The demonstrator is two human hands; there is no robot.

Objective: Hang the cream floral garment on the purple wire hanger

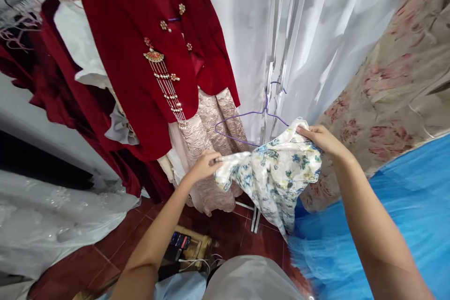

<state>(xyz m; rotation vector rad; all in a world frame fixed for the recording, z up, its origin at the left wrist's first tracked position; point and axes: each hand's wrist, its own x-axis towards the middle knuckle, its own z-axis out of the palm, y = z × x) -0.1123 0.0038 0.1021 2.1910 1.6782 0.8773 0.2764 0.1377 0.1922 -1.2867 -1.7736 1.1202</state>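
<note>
A white floral garment with blue and yellow print hangs stretched between my two hands. My left hand pinches its left end. At the upper right corner, my right hand grips the cloth between thumb and fingers. Behind it a purple wire hanger hangs by its hook from a white metal rack. The hanger's right side passes behind or into the garment; which one I cannot tell. Its left side is bare.
A red jacket with a beaded ornament and a pinkish brocade skirt hang at left, among several garments. Blue tulle and a beige floral cloth fill the right. A low wooden stool with a phone stands below on red tiles.
</note>
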